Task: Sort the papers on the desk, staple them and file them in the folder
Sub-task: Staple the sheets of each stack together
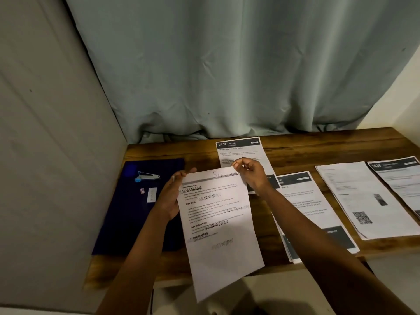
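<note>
Head view: printed sheet [218, 223] between the hands; left hand [171, 196] grips its edge; right hand [251, 175] pinches its top.

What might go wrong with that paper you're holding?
The sheet is held only near its top by the left hand and right hand, so it may bend or slip. The paper stack under the right arm sits right at the desk front edge; a nudge might knock it off. The stapler lies on the folder, so opening that may tip it off.
</note>
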Demonstrator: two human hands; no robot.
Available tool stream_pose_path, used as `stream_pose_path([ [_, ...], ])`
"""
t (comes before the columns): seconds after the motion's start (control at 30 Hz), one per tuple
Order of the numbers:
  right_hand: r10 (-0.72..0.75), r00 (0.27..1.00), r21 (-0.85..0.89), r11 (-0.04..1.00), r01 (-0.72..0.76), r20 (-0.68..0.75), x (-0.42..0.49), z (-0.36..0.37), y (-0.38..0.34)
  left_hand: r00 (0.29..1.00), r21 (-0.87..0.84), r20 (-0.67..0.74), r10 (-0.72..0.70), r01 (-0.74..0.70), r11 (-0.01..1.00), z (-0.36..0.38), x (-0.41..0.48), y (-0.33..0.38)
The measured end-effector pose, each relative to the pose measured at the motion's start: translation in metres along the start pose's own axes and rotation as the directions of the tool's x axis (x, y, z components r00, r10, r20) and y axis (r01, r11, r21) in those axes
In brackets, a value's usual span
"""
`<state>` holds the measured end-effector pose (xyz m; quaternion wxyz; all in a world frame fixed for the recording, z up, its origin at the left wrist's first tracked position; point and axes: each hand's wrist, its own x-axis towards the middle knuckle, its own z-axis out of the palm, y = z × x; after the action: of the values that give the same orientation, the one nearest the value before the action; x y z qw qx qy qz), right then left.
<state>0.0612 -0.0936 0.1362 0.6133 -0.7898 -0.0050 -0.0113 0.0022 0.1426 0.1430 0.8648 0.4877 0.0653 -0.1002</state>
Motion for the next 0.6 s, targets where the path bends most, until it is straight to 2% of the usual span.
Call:
stream_pose_path([
  [0.17,0.149,0.986,-0.009,0.989,-0.15,-0.081,0.006,0.017,0.015,1.0,-0.096,0.001,0.004,-0.004,0.995,-0.021,0.0,-0.018],
  [0.4,0.284,0.957,-0.021,0.958,-0.286,-0.067,0.017,0.03,0.042,0.999,-0.014,-0.039,-0.036,0.035,0.999,-0.04,-0.004,-0.04],
  [0.6,0.299,0.954,-0.066,0.951,-0.301,-0.04,0.025,0.042,0.052,1.0,0.044,0.002,-0.026,0.026,0.999,-0.058,0.006,-0.044],
])
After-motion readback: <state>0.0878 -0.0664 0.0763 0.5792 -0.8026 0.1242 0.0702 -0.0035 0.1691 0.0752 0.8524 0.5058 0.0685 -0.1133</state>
